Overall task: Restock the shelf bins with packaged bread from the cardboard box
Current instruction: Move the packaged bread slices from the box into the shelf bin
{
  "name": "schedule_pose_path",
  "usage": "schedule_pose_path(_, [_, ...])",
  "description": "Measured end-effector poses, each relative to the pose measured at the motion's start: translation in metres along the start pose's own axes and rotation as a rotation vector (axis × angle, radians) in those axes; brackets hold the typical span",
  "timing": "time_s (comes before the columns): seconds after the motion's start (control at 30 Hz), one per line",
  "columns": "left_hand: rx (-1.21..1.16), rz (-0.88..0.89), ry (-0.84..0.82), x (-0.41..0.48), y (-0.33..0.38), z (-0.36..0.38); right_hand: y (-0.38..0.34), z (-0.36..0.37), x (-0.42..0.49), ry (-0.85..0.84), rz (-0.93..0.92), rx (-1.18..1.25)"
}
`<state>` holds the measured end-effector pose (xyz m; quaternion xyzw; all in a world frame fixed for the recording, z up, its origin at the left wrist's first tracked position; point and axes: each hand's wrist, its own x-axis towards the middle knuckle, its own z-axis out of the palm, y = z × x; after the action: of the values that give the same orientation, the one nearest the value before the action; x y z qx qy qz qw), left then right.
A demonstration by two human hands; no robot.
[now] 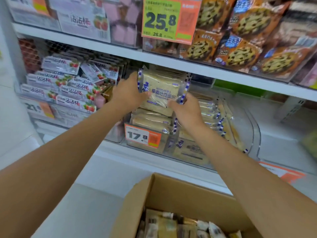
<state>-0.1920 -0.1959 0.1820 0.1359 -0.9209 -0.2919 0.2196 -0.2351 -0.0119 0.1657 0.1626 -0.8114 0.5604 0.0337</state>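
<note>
— White shop shelving (120, 50) runs across the wall in front of the person. What sits nearest?

— One open brown cardboard box (171, 194) at the bottom edge, cut off by the frame. Wrapped packets (164, 224) lie inside it, too blurred to count.

— And the hands?

— Two bare arms reach over the box. The left hand (127, 95) grips the left edge of a clear packet of sliced bread (161, 90) with blue-and-white checked seams; its fingers are hidden behind the wrapper. The right hand (186, 110) pinches the lower right corner. The packet stands upright, held just above the bread stacked in a clear plastic bin (253, 127) on the middle shelf.

— How many in that bin?

— I can't say. A few lie flat under the held one and a row stands on edge to the right. One orange price tag reading 17.8 (143, 137) covers part of the front.

— Farther off?

— Left, a heap of pink-and-white strawberry-printed packets (68, 88), at least eight. Above right, orange bags of chocolate-chip cookies (243, 54), about five, some cut off. A second orange tag reading 25.8 (169, 19) hangs beside them.
</note>
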Motion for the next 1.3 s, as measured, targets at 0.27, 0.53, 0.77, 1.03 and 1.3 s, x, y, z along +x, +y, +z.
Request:
schedule_pose_path(0.27, [0.154, 0.155, 0.082, -0.019, 0.003, 0.01, 0.009, -0.001, -0.004, -0.041, -0.006, -0.104])
schedule_pose_path(0.53, [0.05, -0.01, 0.233, -0.077, 0.025, 0.014, 0.008, -0.032, -0.048, 0.078, -0.104, -0.414])
schedule_pose_path(0.77, [-0.211, 0.033, -0.195, -0.199, 0.067, 0.066, 0.053, -0.092, -0.16, -0.042, -0.15, -0.593])
schedule_pose_path(1.03, [-0.124, -0.066, -0.804, -0.334, 0.05, 0.16, 0.199, -0.196, -0.318, -0.482, 0.461, -0.624])
schedule_pose_path(1.3, [-0.144, -0.129, -1.017, -0.356, 0.043, 0.198, 0.268, -0.204, -0.37, -0.922, 0.65, -0.656])
